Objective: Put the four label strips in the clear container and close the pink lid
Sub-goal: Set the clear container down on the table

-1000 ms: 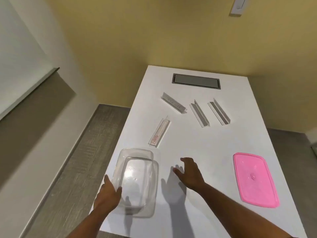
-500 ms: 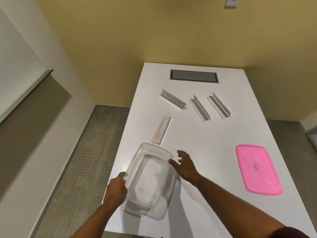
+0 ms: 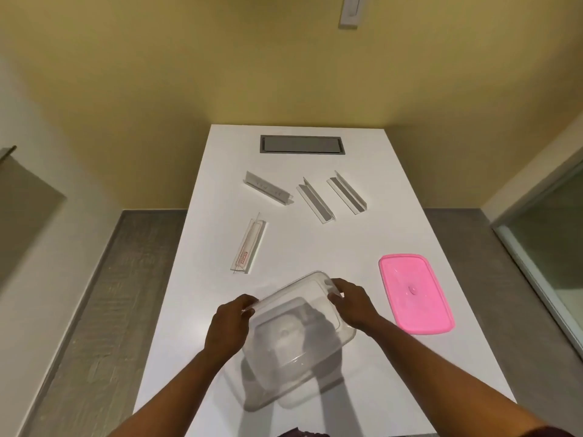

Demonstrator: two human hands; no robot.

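Observation:
The clear container [image 3: 293,329] is lifted off the white table [image 3: 362,247], tilted, and casts a shadow below. My left hand [image 3: 228,326] grips its left rim and my right hand [image 3: 353,302] grips its far right rim. The pink lid [image 3: 415,293] lies flat to the right. Several label strips lie farther out: one with red print [image 3: 249,246] just beyond the container, one angled at the left [image 3: 268,188], and two side by side [image 3: 315,200] [image 3: 347,192].
A grey recessed panel [image 3: 302,145] sits in the table near its far edge. The table's left edge drops to a grey floor [image 3: 104,294]. A yellow wall stands behind, and a glass panel [image 3: 552,247] stands at the right.
Both hands took hold of the container, lifted it off the table's left edge and brought it toward the middle, turning and tilting it. The view shifted.

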